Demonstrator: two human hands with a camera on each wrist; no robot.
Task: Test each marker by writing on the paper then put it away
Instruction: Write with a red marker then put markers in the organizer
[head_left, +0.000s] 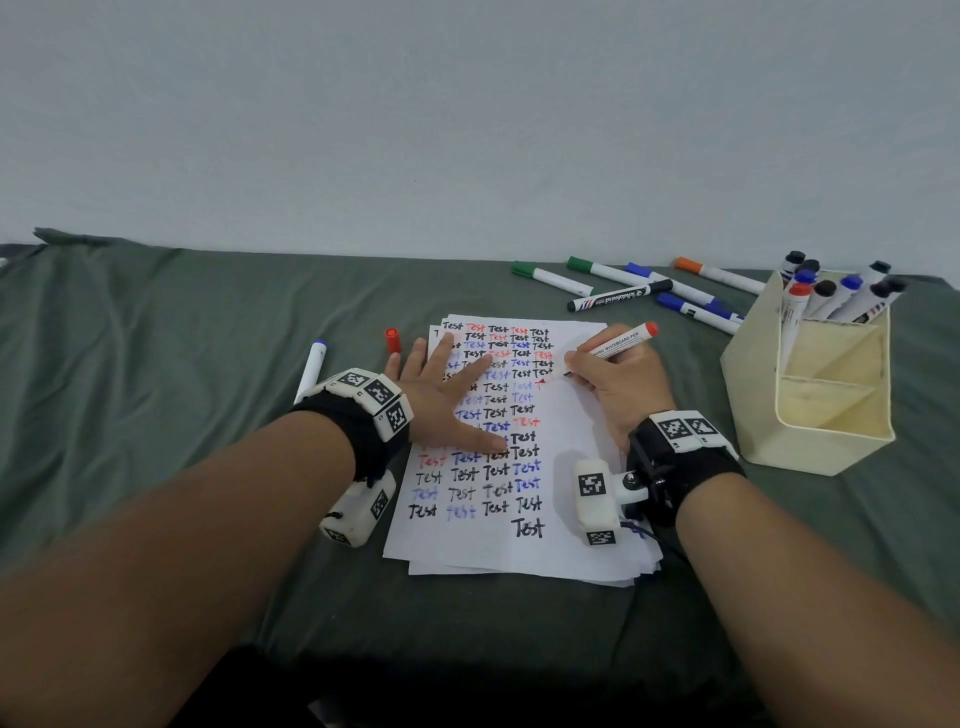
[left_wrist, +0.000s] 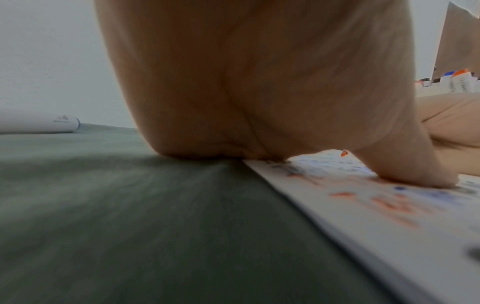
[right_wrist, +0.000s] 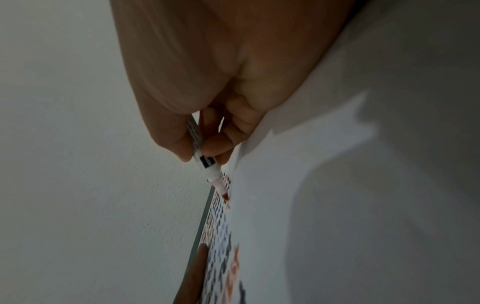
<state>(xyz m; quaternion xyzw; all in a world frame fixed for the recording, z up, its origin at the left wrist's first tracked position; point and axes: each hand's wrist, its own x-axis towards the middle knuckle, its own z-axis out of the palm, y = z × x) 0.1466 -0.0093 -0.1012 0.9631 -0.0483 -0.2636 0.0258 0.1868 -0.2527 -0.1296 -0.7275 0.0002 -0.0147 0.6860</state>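
Note:
A stack of white paper (head_left: 571, 457) covered in rows of the word "Test" in black, red and blue lies on the green cloth. My right hand (head_left: 613, 382) grips an uncapped red whiteboard marker (head_left: 621, 341), its tip (right_wrist: 225, 196) touching the paper beside a fresh red mark. My left hand (head_left: 447, 387) lies flat with spread fingers on the paper's left half, holding it down. The marker's red cap (head_left: 392, 340) lies on the cloth just beyond my left hand. In the left wrist view my palm (left_wrist: 259, 82) rests at the paper's edge (left_wrist: 324, 216).
A cream divided holder (head_left: 815, 395) at the right contains several markers in its far compartment. Several loose markers (head_left: 623, 296) lie beyond the paper. A blue-capped marker (head_left: 310, 369) lies left of my left wrist. A pale wall runs behind the table.

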